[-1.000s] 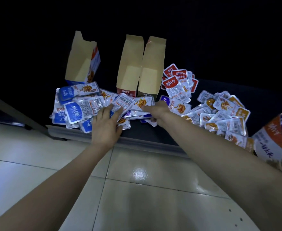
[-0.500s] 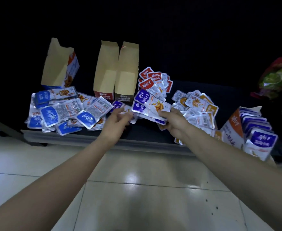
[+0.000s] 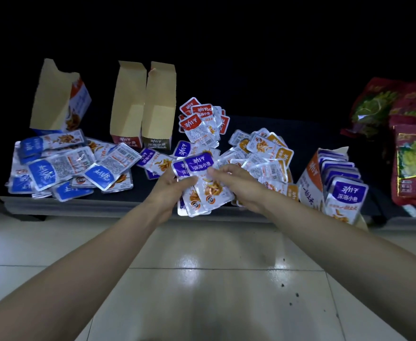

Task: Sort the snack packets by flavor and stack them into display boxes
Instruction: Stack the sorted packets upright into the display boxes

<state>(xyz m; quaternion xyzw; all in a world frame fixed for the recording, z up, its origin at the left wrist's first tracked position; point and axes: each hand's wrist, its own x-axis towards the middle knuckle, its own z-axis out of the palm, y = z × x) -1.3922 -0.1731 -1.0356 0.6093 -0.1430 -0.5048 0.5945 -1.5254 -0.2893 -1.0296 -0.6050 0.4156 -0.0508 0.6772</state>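
A small stack of purple snack packets (image 3: 199, 183) is held between both hands above the front edge of the dark shelf (image 3: 103, 205). My left hand (image 3: 170, 190) grips the stack's left side, and my right hand (image 3: 236, 185) pinches its right side. Blue packets (image 3: 61, 168) lie piled at the left, red packets (image 3: 202, 121) at the back middle, orange packets (image 3: 268, 151) to the right. More purple packets (image 3: 155, 161) lie behind my left hand. A display box (image 3: 335, 183) at the right holds upright purple packets.
Three empty display boxes stand at the back: a blue one (image 3: 59, 99) at left, a red one (image 3: 128, 104) and a dark one (image 3: 160, 107) side by side. Large red snack bags (image 3: 411, 134) lie at the far right. Glossy floor tiles (image 3: 202, 279) spread below the shelf.
Both hands lifted purple packets off the pile and brought them together into one stack toward the shelf's front edge. The view swung right, showing the filled purple box and the red bags.
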